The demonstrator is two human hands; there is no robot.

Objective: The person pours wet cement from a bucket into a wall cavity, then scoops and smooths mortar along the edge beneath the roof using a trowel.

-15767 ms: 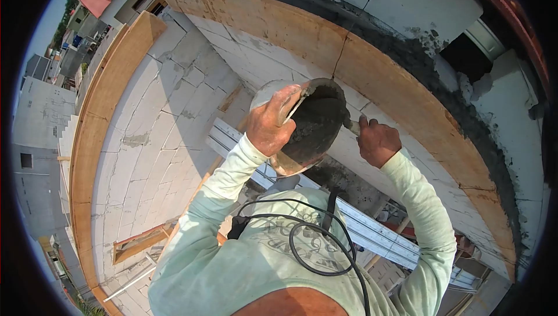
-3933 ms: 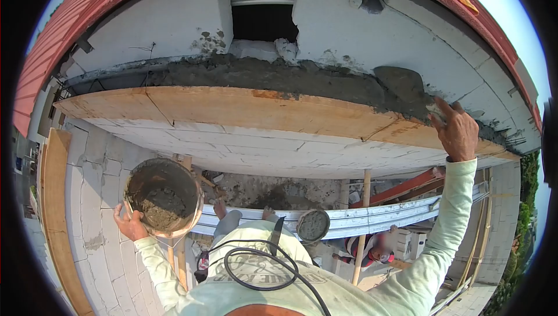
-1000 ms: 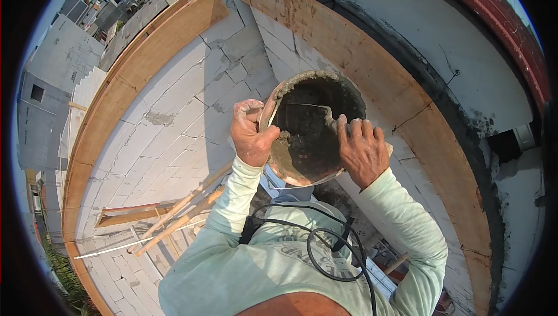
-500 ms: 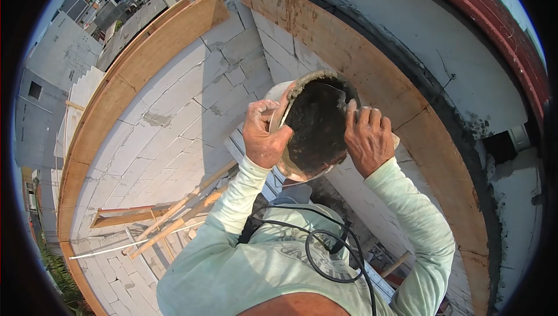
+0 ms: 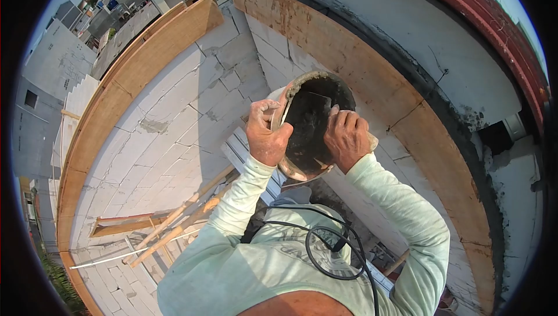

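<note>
Head view, observed from my remote station. Bucket held up in front of the chest, mouth tilted toward my camera, with dark mortar inside; I cannot judge the depth in the shadow.

Left hand: fingers bent over the near side of the rim, thumb pressed in against them, pinching it. I read this as a steadying hold, one that also sets the tilt and opens the mouth to the tool.

Right hand: fingers closed side by side around the trowel, handle end poking out past the palm. Blade points into the bucket, mostly lost in the dark. Gripping behind the blade probably gives leverage and spares the knuckles from the mix.

Surroundings: one long board runs beyond the bucket, against pale blockwork; a second board caps the block wall at left. Cable lies looped on the shirt, below both hands, apart from bucket and trowel.
</note>
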